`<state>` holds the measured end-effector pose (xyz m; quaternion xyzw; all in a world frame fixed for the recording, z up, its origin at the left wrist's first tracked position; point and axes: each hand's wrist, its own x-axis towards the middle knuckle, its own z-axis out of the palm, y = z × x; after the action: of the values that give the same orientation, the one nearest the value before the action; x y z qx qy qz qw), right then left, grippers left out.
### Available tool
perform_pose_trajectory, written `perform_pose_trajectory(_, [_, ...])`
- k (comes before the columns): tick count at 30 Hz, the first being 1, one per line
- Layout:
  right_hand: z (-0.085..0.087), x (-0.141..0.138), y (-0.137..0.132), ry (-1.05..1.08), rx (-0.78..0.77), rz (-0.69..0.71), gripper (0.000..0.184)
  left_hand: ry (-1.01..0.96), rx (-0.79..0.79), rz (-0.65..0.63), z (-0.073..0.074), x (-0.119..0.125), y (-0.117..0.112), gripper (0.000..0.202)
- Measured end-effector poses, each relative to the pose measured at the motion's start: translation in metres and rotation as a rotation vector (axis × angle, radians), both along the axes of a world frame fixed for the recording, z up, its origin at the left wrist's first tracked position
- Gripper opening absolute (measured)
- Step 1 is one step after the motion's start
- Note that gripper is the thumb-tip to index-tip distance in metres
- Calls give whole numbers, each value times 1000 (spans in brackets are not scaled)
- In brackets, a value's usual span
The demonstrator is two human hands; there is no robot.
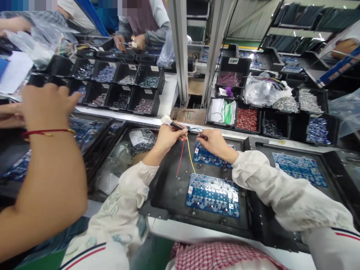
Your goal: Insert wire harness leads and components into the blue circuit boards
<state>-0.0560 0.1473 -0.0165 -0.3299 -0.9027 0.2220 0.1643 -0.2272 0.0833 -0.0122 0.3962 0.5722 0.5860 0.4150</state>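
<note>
My left hand [165, 139] is closed around a wire harness [177, 126] with a white plug end and a black sleeved part. A yellow wire [190, 150] and a red wire [180, 157] hang down from it over the black tray [171, 187]. Off to the right runs a thin black wire of the harness, and my right hand [215, 142] pinches its end between thumb and fingers. Below the hands lies a blue circuit board [215, 197]. Another blue circuit board [201, 153] lies behind it, partly hidden by my right hand and sleeve.
Black bins of small parts [246, 119] line the back, with more bins [144, 103] at left. A co-worker's forearm [56, 168] fills the left side. Bagged parts [142, 140] lie left of my tray; a tray with another board [300, 168] is at right.
</note>
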Motion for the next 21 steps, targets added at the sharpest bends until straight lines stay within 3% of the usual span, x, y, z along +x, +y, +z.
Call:
perform_pose_trajectory(6, [-2, -2, 3, 4, 6, -4, 10, 8, -6, 13, 2, 0, 0, 18])
perform_pose_trajectory(9, [5, 1, -1, -51, -21, -22, 10, 10, -11, 26, 1, 0, 0, 20])
perform_pose_trajectory(11, [13, 6, -7, -108, -145, 19, 17, -1, -9, 42, 0, -1, 0, 22])
perform_pose_trajectory(14, [21, 13, -18, -165, -531, 212, 20, -32, 1, 74, -1, -1, 1, 24])
perform_pose_trajectory(16, [19, 12, -21, -85, -632, 186, 15, -55, 6, 103, -2, 0, 1, 25])
perform_pose_trajectory(19, [8, 6, -17, 77, -397, -43, 9, -57, -7, 114, -2, 1, 1, 25])
perform_pose_trajectory(21, [0, 2, -12, 88, -271, -90, 6, -36, -19, 97, -2, 2, 1, 24])
